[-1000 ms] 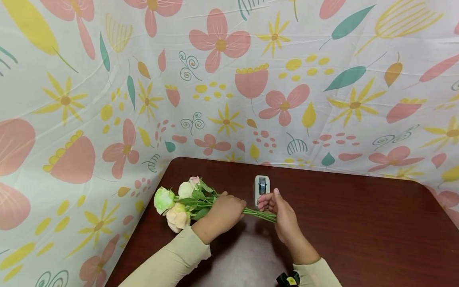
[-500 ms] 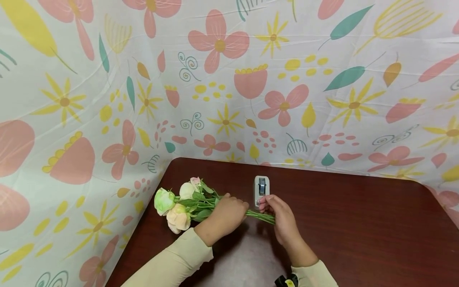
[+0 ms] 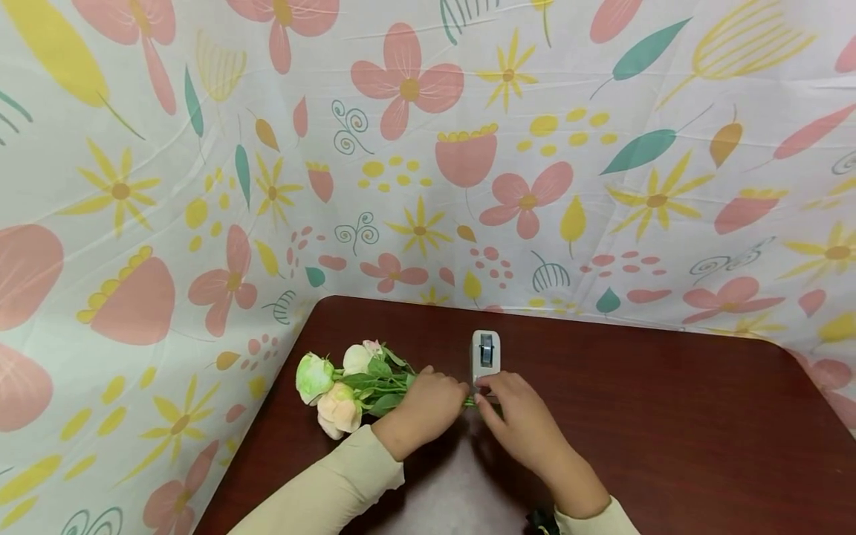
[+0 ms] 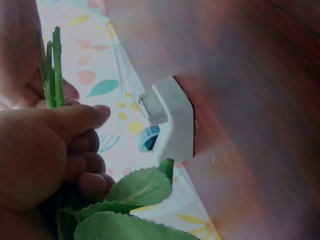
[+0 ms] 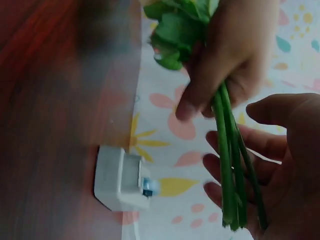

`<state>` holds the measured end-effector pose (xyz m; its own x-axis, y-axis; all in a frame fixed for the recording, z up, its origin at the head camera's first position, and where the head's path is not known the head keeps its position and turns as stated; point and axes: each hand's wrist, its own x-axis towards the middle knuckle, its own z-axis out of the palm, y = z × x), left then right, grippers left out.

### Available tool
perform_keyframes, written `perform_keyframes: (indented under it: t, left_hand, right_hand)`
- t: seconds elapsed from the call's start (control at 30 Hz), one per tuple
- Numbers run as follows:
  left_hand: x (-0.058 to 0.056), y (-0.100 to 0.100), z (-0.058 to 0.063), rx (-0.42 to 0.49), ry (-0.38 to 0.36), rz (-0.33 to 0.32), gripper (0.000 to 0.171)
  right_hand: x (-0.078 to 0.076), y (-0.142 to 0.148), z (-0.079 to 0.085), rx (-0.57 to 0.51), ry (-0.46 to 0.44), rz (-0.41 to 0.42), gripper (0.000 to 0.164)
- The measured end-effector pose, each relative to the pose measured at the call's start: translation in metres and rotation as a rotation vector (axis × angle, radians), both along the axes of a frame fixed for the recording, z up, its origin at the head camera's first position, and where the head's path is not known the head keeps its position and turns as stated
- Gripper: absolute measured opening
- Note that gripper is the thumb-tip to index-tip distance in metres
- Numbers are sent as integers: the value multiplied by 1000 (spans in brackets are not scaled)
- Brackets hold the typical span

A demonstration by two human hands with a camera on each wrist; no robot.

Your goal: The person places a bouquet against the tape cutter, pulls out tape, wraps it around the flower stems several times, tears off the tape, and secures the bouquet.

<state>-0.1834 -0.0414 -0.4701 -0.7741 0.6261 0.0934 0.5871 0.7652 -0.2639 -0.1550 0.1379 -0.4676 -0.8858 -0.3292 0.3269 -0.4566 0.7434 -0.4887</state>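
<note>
The counter (image 3: 682, 416) is showing a wood grain under a smooth, glossy finish and is throwing back a pale sheen near its front edge. The printed cloth (image 3: 428, 160) is hanging matt, creasing softly in places. The tape dispenser (image 4: 176, 117) is looking like smooth, hard plastic with a dull lustre, while its tape roll (image 4: 148, 140) is looking translucent and shiny. The stems (image 5: 226, 170) are appearing smooth and plasticky; the leaves (image 4: 142, 189) are looking matt and finely veined, the petals (image 3: 314, 379) soft and unglossy. The sleeves (image 3: 321, 483) are reading as plain, matt cloth.
</note>
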Motion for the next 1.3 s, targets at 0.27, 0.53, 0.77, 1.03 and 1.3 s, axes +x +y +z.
perform_keyframes:
  t: [0.27, 0.53, 0.77, 1.03, 1.3]
  left_hand:
    - [-1, 2, -1, -8, 3, 8, 16]
    - [-4, 3, -4, 14, 41, -18, 14]
    - [-8, -1, -9, 87, 20, -20, 12]
    - [-12, -7, -17, 91, 46, -32, 13]
    - [-17, -13, -21, 86, 5, -16, 17]
  right_hand:
    - [1, -6, -4, 181, -10, 25, 29]
    - [2, -7, -12, 307, 21, 35, 32]
    - [3, 1, -19, 282, 138, 80, 25]
    - [-1, 13, -22, 253, 99, 129, 10]
    - [-7, 22, -27, 250, -71, 149, 7]
